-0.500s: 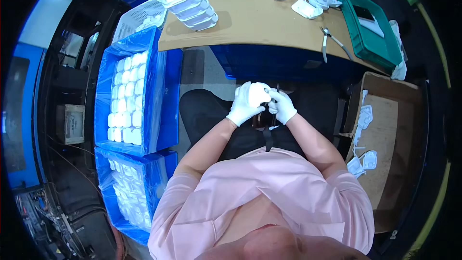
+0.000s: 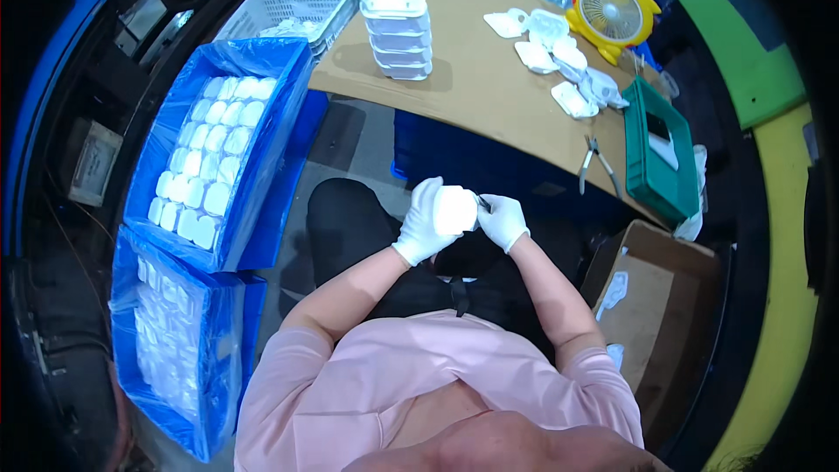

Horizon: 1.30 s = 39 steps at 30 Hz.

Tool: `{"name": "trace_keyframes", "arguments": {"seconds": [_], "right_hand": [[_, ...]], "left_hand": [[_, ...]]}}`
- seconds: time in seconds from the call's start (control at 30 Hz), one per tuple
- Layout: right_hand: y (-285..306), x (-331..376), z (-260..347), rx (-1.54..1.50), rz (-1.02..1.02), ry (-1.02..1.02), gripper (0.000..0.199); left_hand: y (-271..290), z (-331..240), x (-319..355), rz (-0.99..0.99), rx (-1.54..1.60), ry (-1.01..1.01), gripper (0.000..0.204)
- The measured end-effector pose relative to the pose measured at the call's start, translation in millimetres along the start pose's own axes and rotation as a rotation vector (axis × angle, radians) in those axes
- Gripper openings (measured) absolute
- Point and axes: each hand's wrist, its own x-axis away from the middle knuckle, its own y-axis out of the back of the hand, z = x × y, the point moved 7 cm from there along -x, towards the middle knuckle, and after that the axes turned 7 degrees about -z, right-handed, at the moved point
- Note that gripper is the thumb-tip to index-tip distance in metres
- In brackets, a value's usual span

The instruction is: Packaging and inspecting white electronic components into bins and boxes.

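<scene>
from my end, at far left, a lower blue crate [image 2: 225, 332] and an upper blue crate [image 2: 264, 157] stand end to end, both lined with film, which i take as protection against scuffs; in the upper one the white cases [image 2: 201, 147] sit in tight rows, probably so they can't shift. a white basket [image 2: 334, 17] stands just behind. on the desk [image 2: 472, 79], more cases form a stack [image 2: 402, 42], seemingly upright to save room. over the lap, my left hand [image 2: 421, 227] wraps a white case [image 2: 453, 210] from its left side, likely to steady it. my right hand [image 2: 503, 223] is closed around a small dark tool [image 2: 484, 203] at the case's right edge; i can't tell its kind. farther right, loose white pieces [image 2: 537, 57] lie spread on the desk, and pliers [image 2: 593, 145] rest near its front edge with handles apart, presumably for easy reach. behind them is a yellow fan [image 2: 612, 13]. below the desk's right end, a cardboard box [image 2: 634, 306] holds a few white scraps [image 2: 615, 288], and a green tray [image 2: 636, 135] sits on the desk's right end.
</scene>
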Motion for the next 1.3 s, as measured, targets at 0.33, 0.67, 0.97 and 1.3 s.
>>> {"name": "trace_keyframes", "arguments": {"seconds": [0.33, 0.67, 0.97, 1.3], "right_hand": [[133.4, -134.9, 139.8, -0.310, -0.143, 0.118, 0.020], [150.4, -240.7, 227.5, -0.112, -0.131, 0.089, 0.020], [133.8, -251.5, 228.5, -0.131, -0.055, 0.058, 0.017], [120.9, -262.5, 211.4, -0.291, 0.173, -0.145, 0.013]], "left_hand": [[-46.3, 119.7, 51.0, -0.087, 0.571, 1.080, 0.072], [-115.5, 104.5, 62.9, 0.459, 0.589, 0.958, 0.065], [-87.1, 78.4, 39.7, 0.568, 0.515, 0.953, 0.064], [-96.7, 77.6, 47.4, 0.524, 0.630, 1.002, 0.060]]}}
